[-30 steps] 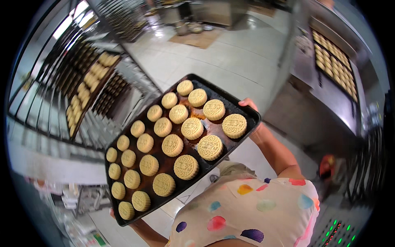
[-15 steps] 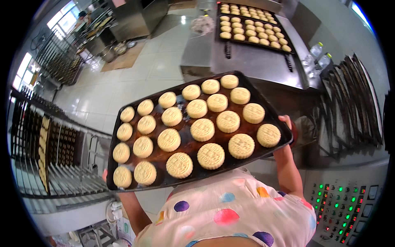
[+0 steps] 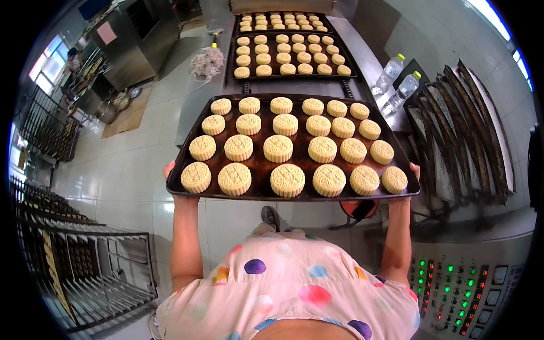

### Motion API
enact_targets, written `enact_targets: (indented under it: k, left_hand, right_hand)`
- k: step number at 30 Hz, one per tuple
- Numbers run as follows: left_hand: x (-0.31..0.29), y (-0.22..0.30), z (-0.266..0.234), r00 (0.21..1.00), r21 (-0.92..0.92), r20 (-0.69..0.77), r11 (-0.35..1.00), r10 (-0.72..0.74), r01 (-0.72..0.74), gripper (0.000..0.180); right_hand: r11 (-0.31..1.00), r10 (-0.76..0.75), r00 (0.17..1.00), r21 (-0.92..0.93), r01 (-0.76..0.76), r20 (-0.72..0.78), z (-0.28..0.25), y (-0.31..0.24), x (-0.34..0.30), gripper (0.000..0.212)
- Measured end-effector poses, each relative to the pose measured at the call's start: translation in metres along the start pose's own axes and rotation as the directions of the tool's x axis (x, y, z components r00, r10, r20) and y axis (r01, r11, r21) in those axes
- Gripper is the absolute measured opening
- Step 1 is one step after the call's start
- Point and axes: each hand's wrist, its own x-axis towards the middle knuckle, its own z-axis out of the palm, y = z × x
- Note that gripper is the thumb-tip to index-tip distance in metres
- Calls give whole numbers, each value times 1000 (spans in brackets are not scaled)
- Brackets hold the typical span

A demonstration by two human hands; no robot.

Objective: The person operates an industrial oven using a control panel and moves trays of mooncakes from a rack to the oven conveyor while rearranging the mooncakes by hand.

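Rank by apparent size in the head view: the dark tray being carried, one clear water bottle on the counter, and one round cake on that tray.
1. Dark tray, by far the largest, held by the left hand and right hand.
2. and 3. Water bottle and cake look alike; the cake is nearer the camera, so their order is unsure.

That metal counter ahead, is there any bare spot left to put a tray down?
A bare steel strip lies between the held tray and the nearest tray on the counter. Two water bottles crowd the right edge. Both hands, left and right, grip the held tray.
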Motion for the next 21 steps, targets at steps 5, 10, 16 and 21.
enact_targets:
  k: [5,10,16,21]
  left_hand:
    - [67,-24,8,997,42,-71,999,-2,5,55]
    - [110,-44,15,997,20,-65,998,-51,53,56]
    - [117,-72,-13,996,-11,-72,999,-42,42,53]
    - [59,-96,-19,875,-23,-416,965,-247,262,60]
  right_hand:
    - [998,-42,999,-52,41,-3,-11,-6,62,50]
    - [998,6,1000,-58,-8,-20,-49,-7,129,43]
    - [995,102,993,-8,-103,-57,-58,-2,155,47]
    - [962,269,868,83,-258,-416,-70,0,122,53]
